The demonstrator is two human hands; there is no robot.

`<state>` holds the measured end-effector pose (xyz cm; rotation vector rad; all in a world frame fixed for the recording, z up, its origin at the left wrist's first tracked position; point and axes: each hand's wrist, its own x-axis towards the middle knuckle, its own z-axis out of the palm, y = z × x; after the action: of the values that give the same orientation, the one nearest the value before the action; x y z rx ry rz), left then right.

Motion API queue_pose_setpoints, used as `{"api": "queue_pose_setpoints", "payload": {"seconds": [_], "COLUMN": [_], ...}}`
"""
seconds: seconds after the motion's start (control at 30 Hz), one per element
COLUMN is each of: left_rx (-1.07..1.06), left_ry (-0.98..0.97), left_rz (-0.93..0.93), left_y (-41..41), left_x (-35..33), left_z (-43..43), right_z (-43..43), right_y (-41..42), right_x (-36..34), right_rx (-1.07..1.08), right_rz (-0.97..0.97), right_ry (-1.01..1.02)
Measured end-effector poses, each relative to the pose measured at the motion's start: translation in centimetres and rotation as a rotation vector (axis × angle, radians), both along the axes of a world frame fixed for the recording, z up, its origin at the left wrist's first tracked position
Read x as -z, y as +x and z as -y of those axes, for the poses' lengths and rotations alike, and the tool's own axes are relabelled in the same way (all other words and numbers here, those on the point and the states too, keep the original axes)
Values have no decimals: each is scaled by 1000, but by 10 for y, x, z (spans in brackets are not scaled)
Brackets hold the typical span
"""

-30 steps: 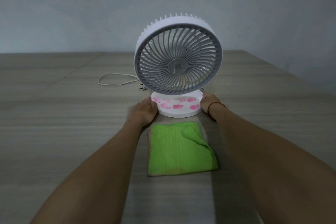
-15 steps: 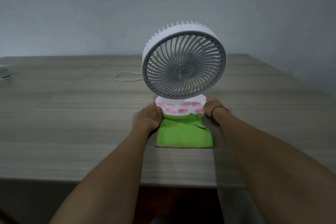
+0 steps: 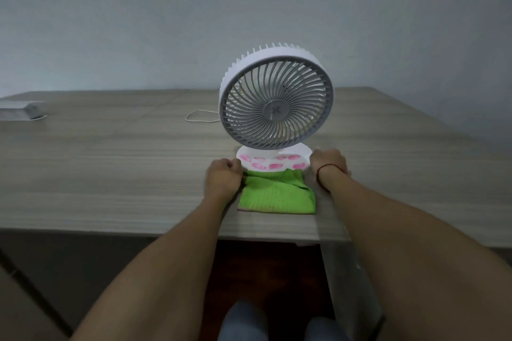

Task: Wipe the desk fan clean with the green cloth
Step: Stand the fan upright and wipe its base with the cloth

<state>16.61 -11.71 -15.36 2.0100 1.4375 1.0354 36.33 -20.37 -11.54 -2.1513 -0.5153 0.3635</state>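
A plain grey-blue wall point(image 3: 166, 22) is filling the upper half of the view under dim, even light. A wood-grain table point(image 3: 110, 169) is stretching across the room, with dark floor point(image 3: 266, 271) showing beneath its near edge.

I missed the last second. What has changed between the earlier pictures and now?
The desk fan slid toward the person, so its base now reaches the far edge of the green cloth. Both hands, left and right, still grip the base. The pink smudges remain; the cloth lies unused.
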Motion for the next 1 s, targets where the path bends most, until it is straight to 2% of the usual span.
{"api": "queue_pose_setpoints", "payload": {"seconds": [0.13, 0.3, 0.37, 0.47, 0.6, 0.77, 0.87, 1.0], "left_rx": [-67, 78, 156, 244, 265, 260, 323, 414], "left_ry": [63, -33, -87, -203, -332, -434, -534, -682], "left_rz": [-259, -359, -254, 40, 260, 398, 636, 846], "left_y": [-5, -4, -5, -2, 4, 9, 15, 15], "left_x": [-3, -3, -5, -14, -26, -24, -34, -48], "left_z": [25, 42, 47, 60, 70, 69, 70, 73], "right_z": [29, 60, 66, 62, 65, 71, 69, 65], "right_y": [-9, -33, -43, -44, -54, -57, -58, -58], "right_x": [-5, -19, -15, 4, -1, -6, -9, -13], "right_rx": [-141, -413, -470, -431, -488, -485, -493, -556], "right_rz": [-124, -124, -43, 15, -123, -187, -243, -540], "right_ry": [14, -194, -210, -117, 99, 155, 222, 316]}}
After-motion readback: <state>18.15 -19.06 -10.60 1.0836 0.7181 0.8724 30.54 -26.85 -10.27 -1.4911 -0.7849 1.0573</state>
